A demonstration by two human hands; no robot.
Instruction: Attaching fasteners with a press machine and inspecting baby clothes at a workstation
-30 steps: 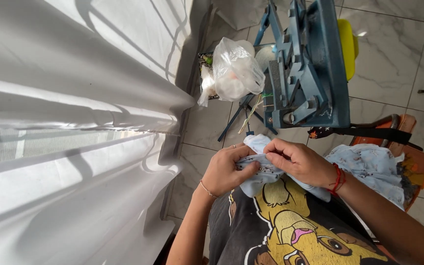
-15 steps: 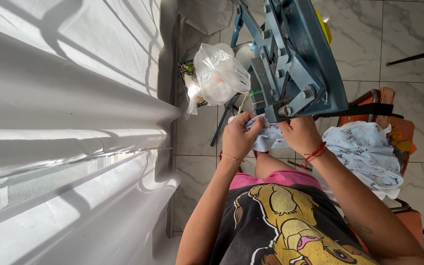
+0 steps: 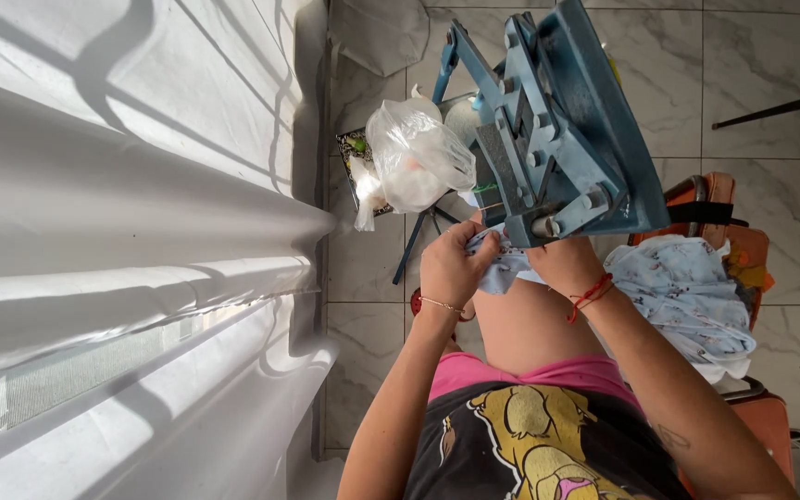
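Both hands pinched a small pale-blue cloth (image 3: 508,268) under the blue metal press (image 3: 562,139). The left hand (image 3: 451,268) gripped its near edge; the right hand (image 3: 562,264) held the other side, just below the press. A clear plastic bag (image 3: 416,157) hung nearby.

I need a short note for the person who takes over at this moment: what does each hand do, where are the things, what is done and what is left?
Left hand: pinches the edge of the light blue printed cloth under the blue metal press.
Right hand: grips the same cloth beside it, just below the press head.
Things: more blue cloth is piled on the orange seat at the right; a clear plastic bag hangs left of the press.
Done: cloth is at the press.
Left: whether it has been pressed cannot be seen.
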